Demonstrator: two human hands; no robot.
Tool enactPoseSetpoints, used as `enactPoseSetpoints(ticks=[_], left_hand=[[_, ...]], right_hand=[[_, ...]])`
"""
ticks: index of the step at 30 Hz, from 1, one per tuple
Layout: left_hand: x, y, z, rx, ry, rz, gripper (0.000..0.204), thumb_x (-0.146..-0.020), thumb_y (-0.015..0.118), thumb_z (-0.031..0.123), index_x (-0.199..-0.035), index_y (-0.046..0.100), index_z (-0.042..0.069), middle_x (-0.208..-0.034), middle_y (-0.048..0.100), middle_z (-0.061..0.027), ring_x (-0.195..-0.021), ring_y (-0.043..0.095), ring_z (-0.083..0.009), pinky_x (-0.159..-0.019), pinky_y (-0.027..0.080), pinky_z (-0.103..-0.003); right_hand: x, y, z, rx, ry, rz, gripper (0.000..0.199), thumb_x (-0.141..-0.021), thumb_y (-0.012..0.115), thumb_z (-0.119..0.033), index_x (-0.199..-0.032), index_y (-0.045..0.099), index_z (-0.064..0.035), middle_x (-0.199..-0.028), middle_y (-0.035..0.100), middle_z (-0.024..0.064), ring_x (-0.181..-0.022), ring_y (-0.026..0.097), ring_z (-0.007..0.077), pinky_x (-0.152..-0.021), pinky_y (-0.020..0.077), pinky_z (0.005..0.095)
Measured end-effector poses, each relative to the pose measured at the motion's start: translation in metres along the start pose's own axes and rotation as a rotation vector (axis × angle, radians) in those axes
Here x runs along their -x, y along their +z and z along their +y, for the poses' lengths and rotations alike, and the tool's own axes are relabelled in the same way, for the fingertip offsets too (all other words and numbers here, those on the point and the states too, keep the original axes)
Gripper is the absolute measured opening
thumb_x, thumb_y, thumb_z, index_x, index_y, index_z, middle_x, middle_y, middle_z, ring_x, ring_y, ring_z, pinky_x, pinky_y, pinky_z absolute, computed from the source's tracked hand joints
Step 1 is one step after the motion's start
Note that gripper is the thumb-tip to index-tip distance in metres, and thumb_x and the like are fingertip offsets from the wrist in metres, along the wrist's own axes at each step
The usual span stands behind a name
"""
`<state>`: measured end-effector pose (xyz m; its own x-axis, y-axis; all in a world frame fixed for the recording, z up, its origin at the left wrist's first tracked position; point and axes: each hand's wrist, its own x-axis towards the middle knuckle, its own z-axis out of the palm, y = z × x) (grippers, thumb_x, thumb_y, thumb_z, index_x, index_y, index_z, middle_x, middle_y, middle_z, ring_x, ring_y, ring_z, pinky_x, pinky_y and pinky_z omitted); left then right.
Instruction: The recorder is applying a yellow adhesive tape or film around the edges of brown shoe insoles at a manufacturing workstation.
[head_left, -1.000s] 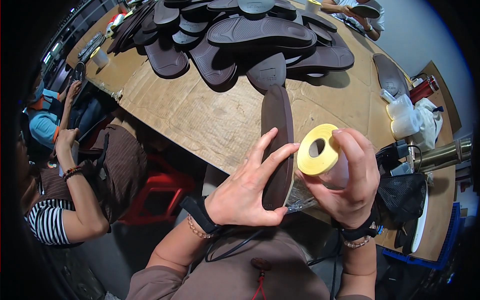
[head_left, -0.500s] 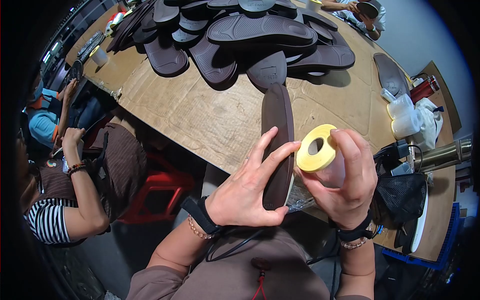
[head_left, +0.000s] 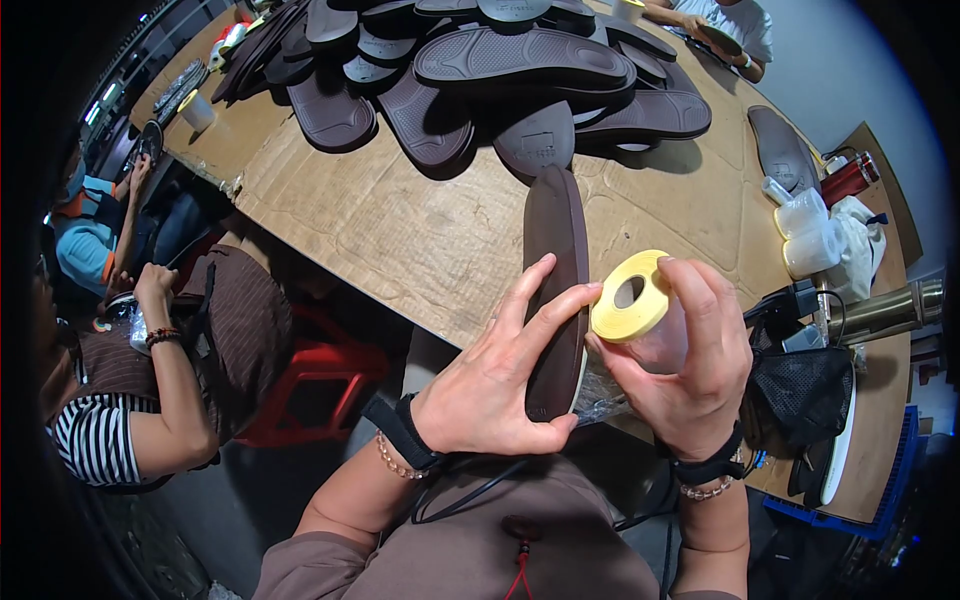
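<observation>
My left hand (head_left: 485, 385) lies across a dark brown shoe sole (head_left: 553, 225), holding it with spread fingers over it and the thumb at its near end. The sole points away from me, its far tip against the pile of soles. In my right hand (head_left: 705, 375) is a roll of pale yellow tape (head_left: 612, 318), gripped by its sides, with its round hole facing up. The roll sits beside the sole's right edge, and my left index fingertip meets its rim. Something clear and whitish shows below the roll, partly hidden by my fingers.
A heap of brown soles (head_left: 520, 62) covers the far part of the cardboard-topped table (head_left: 370, 235). Clear film rolls (head_left: 812, 250), a black mesh pouch (head_left: 800, 390) and a metal tube (head_left: 895, 308) stand at right. Co-workers sit at left and far right; a red stool (head_left: 325, 385) is at left.
My hands, the sole and the tape roll have barely shifted. The far-right person's hands and sole have lowered; the near-left person's hand has moved slightly.
</observation>
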<state>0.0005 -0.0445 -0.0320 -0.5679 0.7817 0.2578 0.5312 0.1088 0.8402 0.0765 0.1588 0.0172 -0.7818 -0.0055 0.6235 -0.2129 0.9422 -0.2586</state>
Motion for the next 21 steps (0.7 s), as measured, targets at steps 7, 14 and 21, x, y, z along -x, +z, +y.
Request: enactPoseSetpoints(ticks=[7, 14, 21], left_hand=[[0.001, -0.001, -0.001, 0.009, 0.005, -0.001, 0.103, -0.069, 0.079, 0.029, -0.160, 0.033, 0.011, -0.160, 0.022, -0.0364, -0.152, 0.023, -0.0550, -0.119, 0.035, -0.056], [0.000, 0.001, -0.001, 0.067, 0.008, 0.078, 0.084, -0.075, 0.072, 0.023, -0.152, 0.040, 0.008, -0.155, 0.039, -0.0220, -0.153, 0.022, -0.0495, -0.122, 0.031, -0.056], [-0.003, 0.013, 0.000, 0.182, -0.062, 0.185, 0.070, -0.076, 0.068, 0.016, -0.141, 0.046, 0.007, -0.144, 0.049, -0.0162, -0.151, 0.026, -0.0474, -0.121, 0.031, -0.055]], right_hand=[[-0.002, 0.000, -0.001, -0.028, 0.021, -0.020, 0.074, -0.064, 0.093, -0.018, -0.130, 0.062, -0.0054, -0.114, 0.064, 0.0163, -0.095, 0.067, 0.0352, -0.079, 0.0545, 0.0435], [-0.004, 0.001, -0.007, -0.042, 0.077, -0.043, 0.074, -0.064, 0.093, -0.018, -0.130, 0.060, -0.0067, -0.113, 0.063, 0.0158, -0.094, 0.067, 0.0354, -0.079, 0.0546, 0.0437], [-0.007, 0.002, -0.008, -0.054, 0.092, -0.079, 0.075, -0.066, 0.092, -0.019, -0.131, 0.058, -0.0071, -0.112, 0.062, 0.0158, -0.096, 0.066, 0.0357, -0.080, 0.0537, 0.0438]])
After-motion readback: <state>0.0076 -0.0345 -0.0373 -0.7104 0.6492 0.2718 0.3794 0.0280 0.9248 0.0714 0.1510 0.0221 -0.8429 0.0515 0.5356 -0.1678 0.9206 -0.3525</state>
